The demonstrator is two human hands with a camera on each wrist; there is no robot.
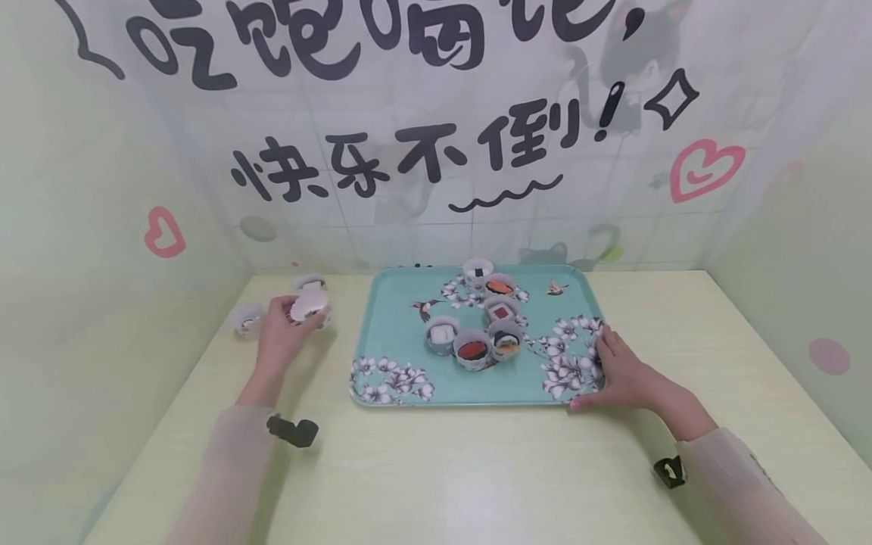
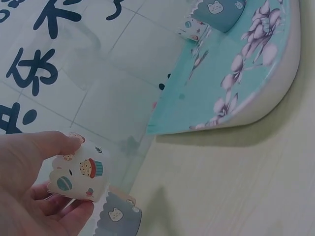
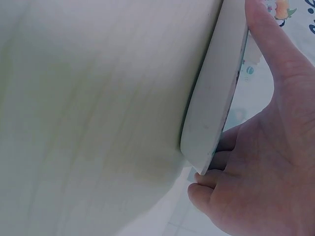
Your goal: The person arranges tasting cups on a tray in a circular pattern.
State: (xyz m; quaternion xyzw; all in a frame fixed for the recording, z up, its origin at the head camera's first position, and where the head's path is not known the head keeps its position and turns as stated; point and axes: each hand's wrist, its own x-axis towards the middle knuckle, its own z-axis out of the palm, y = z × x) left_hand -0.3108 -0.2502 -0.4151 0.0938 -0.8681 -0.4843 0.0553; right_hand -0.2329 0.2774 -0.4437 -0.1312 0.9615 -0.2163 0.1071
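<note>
In the head view, my left hand [image 1: 278, 341] holds a white paper baking cup [image 2: 81, 172] with a cupcake print, above the table left of the tray. Thumb and fingers grip its sides. Just beyond stands a grey-blue cup with a bear print [image 2: 118, 214], and a pale cup [image 1: 247, 322] is further left. My right hand [image 1: 630, 378] holds the near right corner of a turquoise flowered tray [image 1: 395, 322], thumb at the front edge and fingers along the right side. Several cups with sushi-like pieces, including a red-topped one [image 1: 472, 350], stand mid-tray.
The pale wooden table [image 1: 436, 469] runs back to a tiled wall covered by a printed sheet [image 1: 409, 219]. Pale panels close off the left and right sides. White flowers and small birds decorate the tray, which has a raised rim.
</note>
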